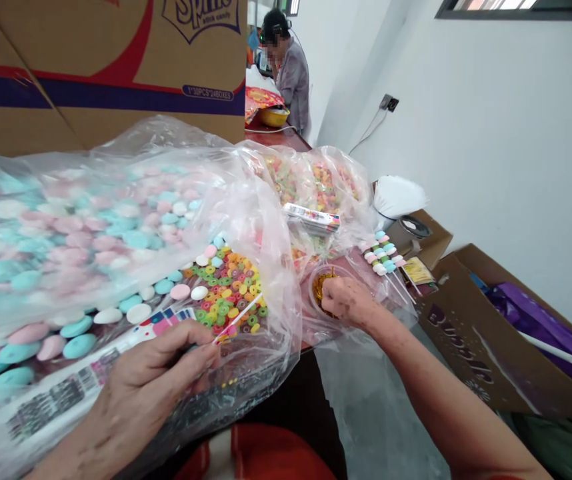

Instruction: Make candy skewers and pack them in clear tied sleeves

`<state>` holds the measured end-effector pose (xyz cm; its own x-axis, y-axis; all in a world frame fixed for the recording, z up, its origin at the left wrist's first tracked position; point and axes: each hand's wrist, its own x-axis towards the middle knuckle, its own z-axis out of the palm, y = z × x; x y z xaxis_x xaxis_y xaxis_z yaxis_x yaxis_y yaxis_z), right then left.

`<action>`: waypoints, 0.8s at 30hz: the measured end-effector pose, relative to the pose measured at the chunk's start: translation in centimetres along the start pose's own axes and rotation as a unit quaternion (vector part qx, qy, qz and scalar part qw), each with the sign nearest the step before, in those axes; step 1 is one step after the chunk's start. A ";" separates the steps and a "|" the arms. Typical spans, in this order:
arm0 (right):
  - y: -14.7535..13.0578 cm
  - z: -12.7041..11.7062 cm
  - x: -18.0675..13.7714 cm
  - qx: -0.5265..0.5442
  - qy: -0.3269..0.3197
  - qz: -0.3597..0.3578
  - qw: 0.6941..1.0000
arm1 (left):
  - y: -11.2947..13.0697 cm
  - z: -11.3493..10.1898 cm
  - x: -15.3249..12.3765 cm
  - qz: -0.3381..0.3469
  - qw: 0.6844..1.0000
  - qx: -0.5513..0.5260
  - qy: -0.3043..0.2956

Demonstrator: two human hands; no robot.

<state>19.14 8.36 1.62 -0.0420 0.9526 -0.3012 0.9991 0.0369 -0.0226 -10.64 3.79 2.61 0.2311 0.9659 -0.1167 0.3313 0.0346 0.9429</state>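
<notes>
Nearest, below the worktop's (306,335) near edge, red clothing (263,452) shows on the person's lap. Over the left part of that edge is the left hand (159,377); its thumb and index finger are pinched together on one end of a thin white stick (242,316), which points up and away over a spread of small ring candies (231,287) in green, yellow, orange and red. Under the same hand lies a stack of printed wrappers (71,387), slanting in from the near left corner. Beside them, pastel button-shaped candies (79,327) fill a big clear bag (279,267) covering the left side.

Toward the right edge, the right hand (349,300) dips into a round tub (313,283) of gold strips (322,287). Its fingers are curled inward with the tips hidden, so whether they grip a strip cannot be told. Just past the tub, by the right edge, lie candy skewers (383,253) with their sticks toward the near side.

Farther back, a second wrapper stack (312,217) rests against clear bags of ring candies (323,180). Beyond the right edge stands an open cardboard box (466,340) holding a purple packet (541,327). A large printed carton (106,100) rises behind the pastel candies; beyond it are a yellow bowl (275,118) and a co-worker (293,77).
</notes>
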 end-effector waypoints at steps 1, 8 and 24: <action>0.1 -0.2 -0.1 0.002 0.008 -0.008 1.000 | 0.1 -0.1 -0.1 -0.015 1.000 -0.011 -0.002; 0.8 -1.5 -1.3 0.021 0.063 -0.021 0.998 | 0.2 0.2 -0.2 -0.096 0.985 -0.139 -0.021; -0.5 -0.7 -1.0 -0.038 0.008 -0.004 0.999 | -0.2 0.9 -0.3 -0.100 0.976 -0.190 -0.040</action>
<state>18.68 7.58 2.56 -0.0498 0.9568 -0.2863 0.9967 0.0660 0.0473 -9.98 3.24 2.23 0.2731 0.9072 -0.3199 0.0176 0.3278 0.9446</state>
